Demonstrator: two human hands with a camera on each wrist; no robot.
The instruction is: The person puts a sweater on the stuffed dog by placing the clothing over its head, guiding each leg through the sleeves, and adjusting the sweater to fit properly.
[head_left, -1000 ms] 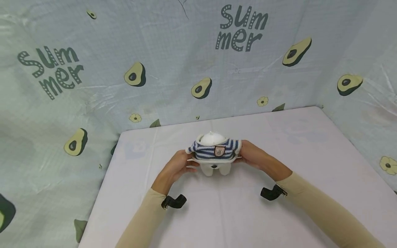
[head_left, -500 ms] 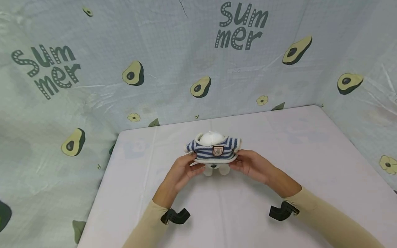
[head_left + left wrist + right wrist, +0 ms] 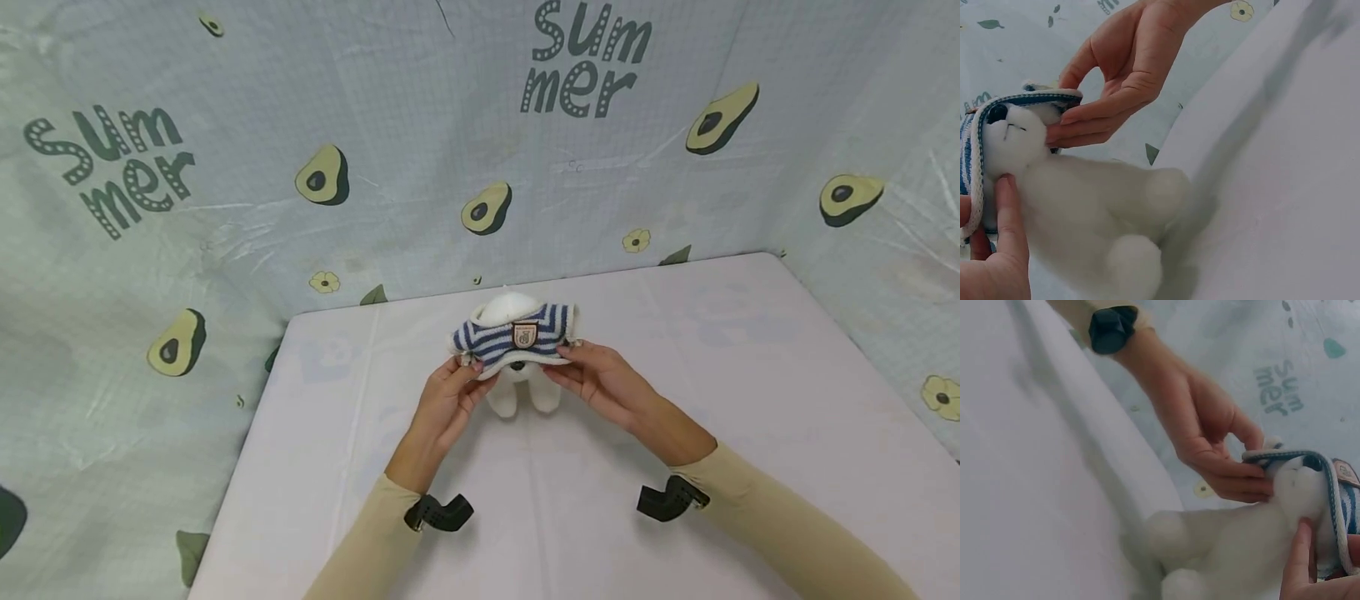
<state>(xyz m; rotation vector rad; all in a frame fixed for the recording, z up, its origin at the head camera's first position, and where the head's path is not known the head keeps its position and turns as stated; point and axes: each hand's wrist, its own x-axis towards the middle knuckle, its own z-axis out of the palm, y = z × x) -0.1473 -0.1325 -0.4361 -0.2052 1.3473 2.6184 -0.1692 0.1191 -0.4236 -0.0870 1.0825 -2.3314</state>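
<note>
A white plush toy [image 3: 1085,206] with a black nose sits on the table, its legs toward me. A blue-and-white striped knit sweater [image 3: 498,343] with a shield patch covers its upper head, the white crown showing through the neck opening. My left hand [image 3: 442,406] pinches the sweater's hem at the left, thumb on top. At the right, my right hand [image 3: 609,387] holds the same hem between thumb and fingers. In the left wrist view, the toy's muzzle [image 3: 1025,134] shows under the raised hem, with fingertips of both hands touching the head's sides.
The toy stands on a table [image 3: 750,375] covered in pale cloth. Behind and beside it hangs a curtain [image 3: 405,108] printed with avocados and the word summer. A black camera mount [image 3: 438,512] sits on the left wrist, another black mount [image 3: 672,498] on the right.
Both hands have shifted from the toy's sides to the sweater's front hem, thumbs on top. The sweater's hem and the toy's head have risen and tipped back, showing more of the nose and legs.
</note>
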